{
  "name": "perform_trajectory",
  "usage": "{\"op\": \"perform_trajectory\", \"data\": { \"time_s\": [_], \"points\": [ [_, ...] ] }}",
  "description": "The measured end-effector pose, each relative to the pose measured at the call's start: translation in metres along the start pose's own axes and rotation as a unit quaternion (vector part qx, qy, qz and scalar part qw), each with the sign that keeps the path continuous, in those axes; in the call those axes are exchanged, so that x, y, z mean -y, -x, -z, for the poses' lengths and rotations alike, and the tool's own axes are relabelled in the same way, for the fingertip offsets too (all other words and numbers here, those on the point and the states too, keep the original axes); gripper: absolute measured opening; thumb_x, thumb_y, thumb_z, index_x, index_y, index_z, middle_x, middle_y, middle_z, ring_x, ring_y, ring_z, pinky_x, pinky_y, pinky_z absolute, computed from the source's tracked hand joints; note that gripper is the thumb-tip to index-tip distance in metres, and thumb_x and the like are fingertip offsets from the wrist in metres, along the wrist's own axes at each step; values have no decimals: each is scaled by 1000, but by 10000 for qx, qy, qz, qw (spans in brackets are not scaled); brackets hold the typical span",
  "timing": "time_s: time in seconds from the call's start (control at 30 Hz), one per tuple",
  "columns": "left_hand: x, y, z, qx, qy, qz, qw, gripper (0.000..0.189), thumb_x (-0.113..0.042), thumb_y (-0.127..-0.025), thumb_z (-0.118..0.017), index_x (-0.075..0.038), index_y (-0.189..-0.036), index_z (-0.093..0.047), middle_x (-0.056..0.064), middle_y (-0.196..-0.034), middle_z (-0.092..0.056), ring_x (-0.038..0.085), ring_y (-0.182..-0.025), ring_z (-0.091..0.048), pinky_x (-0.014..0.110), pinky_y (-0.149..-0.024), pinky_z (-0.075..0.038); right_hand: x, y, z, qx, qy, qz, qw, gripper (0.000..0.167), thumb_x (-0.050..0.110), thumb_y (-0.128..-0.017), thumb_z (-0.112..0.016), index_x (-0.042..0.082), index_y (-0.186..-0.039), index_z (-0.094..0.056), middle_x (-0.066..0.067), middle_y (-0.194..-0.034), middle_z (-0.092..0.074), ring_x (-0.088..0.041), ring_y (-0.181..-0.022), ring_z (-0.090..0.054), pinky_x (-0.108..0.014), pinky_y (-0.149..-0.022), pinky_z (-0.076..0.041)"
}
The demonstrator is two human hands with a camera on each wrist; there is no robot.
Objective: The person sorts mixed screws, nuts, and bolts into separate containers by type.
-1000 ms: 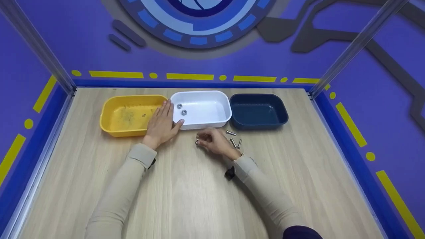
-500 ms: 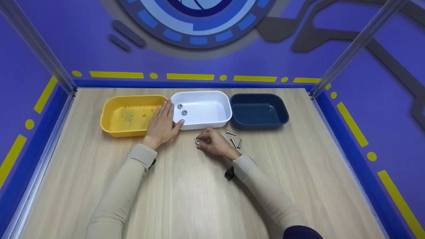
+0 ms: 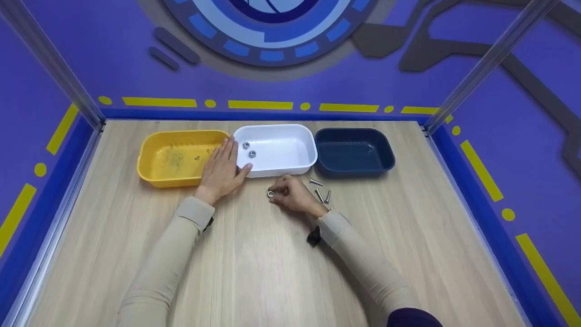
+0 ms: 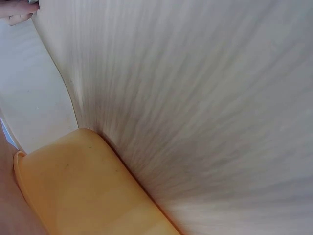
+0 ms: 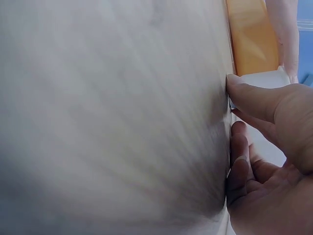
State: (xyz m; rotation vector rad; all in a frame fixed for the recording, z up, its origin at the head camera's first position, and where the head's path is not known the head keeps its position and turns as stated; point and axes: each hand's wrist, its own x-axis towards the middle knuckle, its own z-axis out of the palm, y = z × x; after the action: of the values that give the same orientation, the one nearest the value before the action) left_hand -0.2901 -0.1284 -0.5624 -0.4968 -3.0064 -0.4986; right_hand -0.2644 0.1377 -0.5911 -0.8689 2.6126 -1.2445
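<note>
Pinched a small silvery metal nut (image 3: 270, 194) between thumb and finger of the right hand (image 3: 292, 194), low over the pale wood-grain tabletop (image 3: 258, 263) and in front of a shallow white plastic bin (image 3: 277, 173). Could not tell nut resting on wood from nut held just above. Laid the left hand (image 3: 221, 170) flat, fingers straight, over the neighbouring rims of the white bin and a shallow yellow plastic bin (image 3: 170, 183), with thumb spread toward the white bin's front rim. Held both hands well apart from each other.

Counted two silvery hex nuts (image 3: 252, 154) inside the white bin, toward the left end. Noted three slim silvery metal bolts (image 3: 319, 195) beside the right wrist, two close together and one nearer the bins. Saw a dark navy plastic bin (image 3: 356, 174) just beside the white bin's right end.

Found room on the wood between the hands and on toward the near side, between two beige sleeves (image 3: 159, 263). Met a blue-purple printed wall panel (image 3: 272, 86) along the tabletop's far edge.

Lost the yellow bin's right rim partly under the left hand. Caught only a cut-off strip of left hand in the left wrist view. Could barely make out the nut in the right wrist view.
</note>
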Motion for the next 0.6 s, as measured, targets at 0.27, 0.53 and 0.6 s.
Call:
{"op": "perform_trajectory", "data": {
  "time_s": [0.27,0.53,0.6],
  "points": [
    [0,1,-1,69,-3,37,10000,91,-62,-110,-34,4,-169,-13,21,-179,-9,36,-167,-8,50,-137,-12,-1,-1,-1,11,94,50,9999,23,6,-86,-89,0,-107,-84,-14,-100,-72,-26,-93,-63,-26,-80,-51],
    [-1,0,-1,-26,138,16,9999,90,-61,-110,-36,6,-168,-16,22,-179,-10,36,-167,-9,50,-137,-11,1,-2,0,88,232,77,9997,19,5,-87,-87,1,-105,-84,-13,-94,-75,-27,-89,-62,-24,-77,-49],
    [-1,0,-1,-57,120,-2,9999,90,-61,-110,-36,6,-168,-17,22,-179,-11,36,-167,-10,50,-137,-12,2,-2,1,136,237,58,9996,18,5,-88,-86,1,-105,-84,-12,-94,-76,-26,-89,-63,-24,-77,-49]
  ]
}}
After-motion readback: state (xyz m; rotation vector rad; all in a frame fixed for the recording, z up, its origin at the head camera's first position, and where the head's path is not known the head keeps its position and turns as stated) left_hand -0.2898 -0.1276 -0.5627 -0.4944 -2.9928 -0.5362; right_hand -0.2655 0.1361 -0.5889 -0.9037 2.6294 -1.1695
